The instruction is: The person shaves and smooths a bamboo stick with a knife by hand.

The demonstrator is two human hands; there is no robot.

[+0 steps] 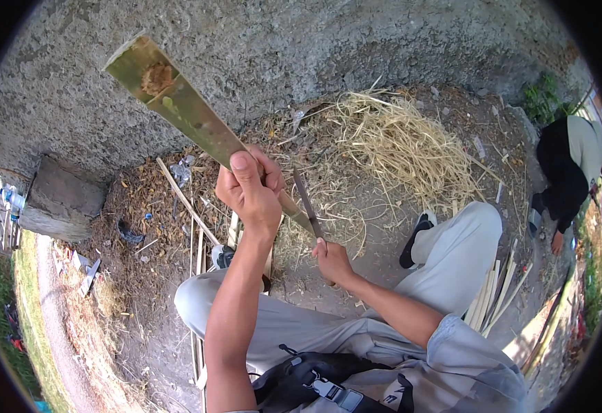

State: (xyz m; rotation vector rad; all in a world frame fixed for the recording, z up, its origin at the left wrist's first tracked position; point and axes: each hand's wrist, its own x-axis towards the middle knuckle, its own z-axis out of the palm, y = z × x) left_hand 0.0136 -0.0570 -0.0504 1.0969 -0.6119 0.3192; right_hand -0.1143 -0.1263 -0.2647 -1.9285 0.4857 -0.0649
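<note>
We note our left hand (pixel 249 189) closed around a long green split bamboo slat (pixel 184 110); our right hand (pixel 330 258) grips a dark-bladed knife (pixel 307 203), blade against the slat.

Up top, a rough grey concrete wall (pixel 301 48) fills the frame. Below it, upper right of centre, sits a heap of pale dry shavings (pixel 401 141) on the dirt ground (pixel 149 206). At left, a grey stone block (pixel 60 199) stands against the wall. Lower right, a bundle of split pale strips (pixel 497 292) lies on the ground. Far right, another person (pixel 566 175) crouches.
</note>
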